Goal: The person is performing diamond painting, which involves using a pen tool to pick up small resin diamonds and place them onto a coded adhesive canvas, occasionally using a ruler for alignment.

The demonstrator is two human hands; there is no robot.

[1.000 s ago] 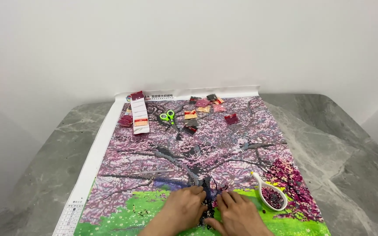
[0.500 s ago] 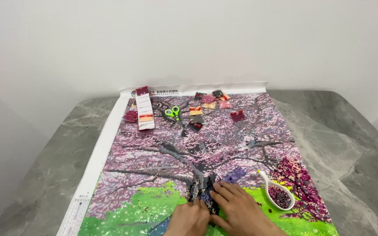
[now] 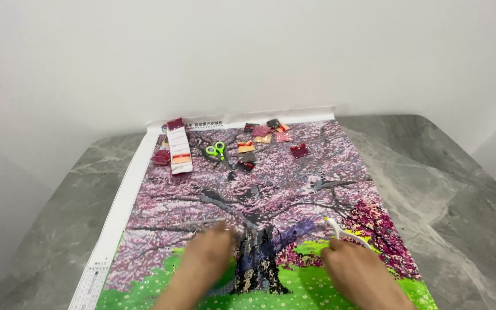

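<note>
Resting flat, fingers apart: left hand (image 3: 210, 258), right hand (image 3: 354, 270) | one canvas (image 3: 271, 195) | one scissors (image 3: 216, 152)

one canvas (image 3: 271, 195), one scissors (image 3: 216, 151), two hands (image 3: 208, 255)

You were at a hobby spot in what looked like a home room, not a workshop or lab. A grey marble-patterned tabletop (image 3: 426, 172) with rounded corners stood pushed against a plain white wall (image 3: 248, 51), bare of any fittings. Spread across it lay a large diamond-painting canvas (image 3: 271, 195) of a blossoming tree over green grass (its top edge curled against the wall). Craft clutter sat on it: small green-handled scissors (image 3: 216, 152), little bags of coloured beads (image 3: 268, 138), a folded colour chart strip (image 3: 179, 149) and a white bead tray (image 3: 340, 232). Nothing else of the room showed.
</note>
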